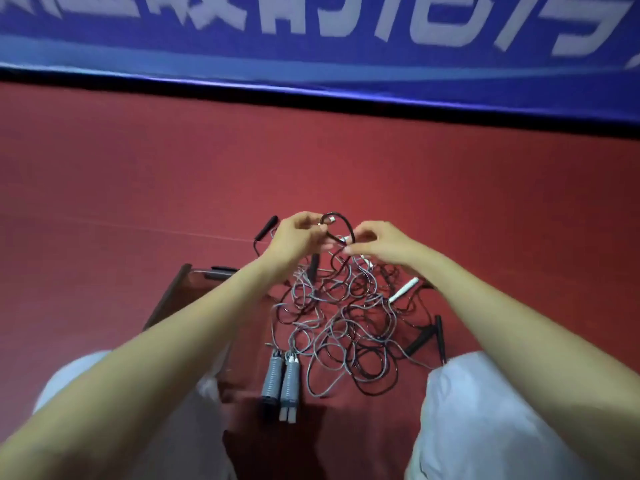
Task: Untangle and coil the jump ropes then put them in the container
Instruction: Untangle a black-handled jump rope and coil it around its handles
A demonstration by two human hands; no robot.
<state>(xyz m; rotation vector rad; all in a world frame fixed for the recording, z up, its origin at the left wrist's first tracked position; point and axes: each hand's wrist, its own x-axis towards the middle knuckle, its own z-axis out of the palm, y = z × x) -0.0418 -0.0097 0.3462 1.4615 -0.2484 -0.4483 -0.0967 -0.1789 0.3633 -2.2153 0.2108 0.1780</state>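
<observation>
Head view: caught at the untangling step, with no coil made yet. Pinched one black rope loop (pixel 341 220) in curled fingers of left hand (pixel 298 233) and right hand (pixel 377 241), held over the tangled jump ropes (pixel 343 313) on the red floor (pixel 138 202), just right of the container (pixel 166 299). Next, likely called for teasing that loop free.

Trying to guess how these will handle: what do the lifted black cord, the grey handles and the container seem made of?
The black cord is thin and smooth with a faint sheen and forms springy loops; likely plastic-coated, core unseen. The grey handles look ribbed and matte, probably foam or rubber sleeves, with white hard-looking ends. The container has a see-through wall and glossy rim, likely clear plastic.
</observation>
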